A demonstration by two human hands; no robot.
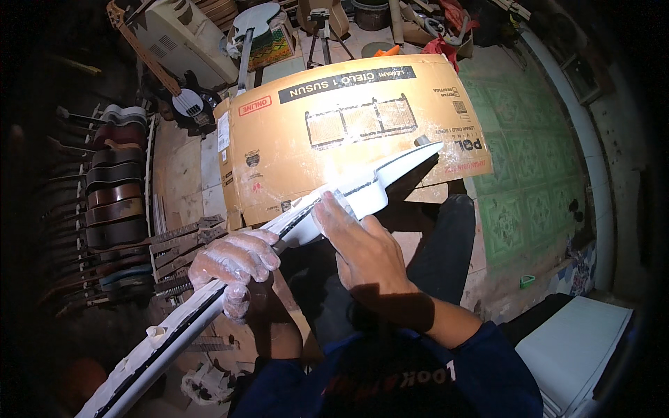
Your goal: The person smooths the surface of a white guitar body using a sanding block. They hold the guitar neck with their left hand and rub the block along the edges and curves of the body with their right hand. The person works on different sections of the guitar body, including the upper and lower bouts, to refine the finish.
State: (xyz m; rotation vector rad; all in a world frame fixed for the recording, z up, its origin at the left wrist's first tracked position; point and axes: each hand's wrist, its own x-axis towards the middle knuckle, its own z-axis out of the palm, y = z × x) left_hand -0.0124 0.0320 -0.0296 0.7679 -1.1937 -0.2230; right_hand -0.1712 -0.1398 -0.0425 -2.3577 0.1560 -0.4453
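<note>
Clamps powder-caked left hand around the slim, dark-edged neck of a smooth white guitar, slanted past right hand. Rests right hand, fingers together, near its horned body end; cannot tell if gripping. Beyond right hand, flat brown cardboard; left of left hand, racked curved guitars.

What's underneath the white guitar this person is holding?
Below the edges of the white guitar, printed cardboard and dark-clothed legs show. Its underside and whatever lies directly beneath are covered, so they cannot be seen.
</note>
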